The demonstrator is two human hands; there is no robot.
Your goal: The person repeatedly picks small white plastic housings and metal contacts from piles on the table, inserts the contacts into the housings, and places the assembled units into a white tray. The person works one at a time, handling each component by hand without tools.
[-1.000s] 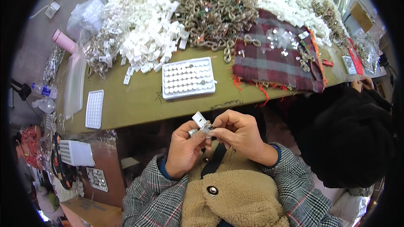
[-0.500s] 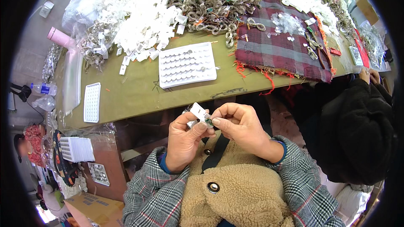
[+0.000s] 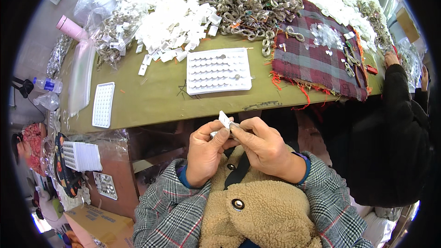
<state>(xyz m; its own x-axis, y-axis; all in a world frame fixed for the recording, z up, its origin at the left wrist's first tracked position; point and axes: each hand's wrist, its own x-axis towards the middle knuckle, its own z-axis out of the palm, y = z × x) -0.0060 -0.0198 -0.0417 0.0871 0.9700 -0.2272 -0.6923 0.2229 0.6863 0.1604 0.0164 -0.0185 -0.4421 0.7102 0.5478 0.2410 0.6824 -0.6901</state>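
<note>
In front of my chest, close to the table's near edge, both hands meet at one small white plastic casing (image 3: 224,119). My left hand (image 3: 204,156) pinches it between thumb and fingers, its white end pointing up. From the other side my right hand (image 3: 268,150) presses thumb and fingertips to the casing's edge; the fingers hide whatever lies at that spot. Beyond them on the table lies a white tray (image 3: 220,89) with rows of round pockets, a silvery disc in at least one. A second, smaller white tray (image 3: 106,104) lies to its left.
White casings (image 3: 170,23) are heaped at the back, beside a pile of coiled wires (image 3: 257,4). A plaid cloth (image 3: 312,59) with clear plastic bits and pliers lies right. Another person's dark sleeve (image 3: 397,92) reaches in there. Stacked trays (image 3: 82,156) and a cardboard box (image 3: 98,225) stand left.
My right fingers have closed further over the casing, covering the green part seen before. The casing has turned more edge-on. The person at right has reached an arm farther over the table.
</note>
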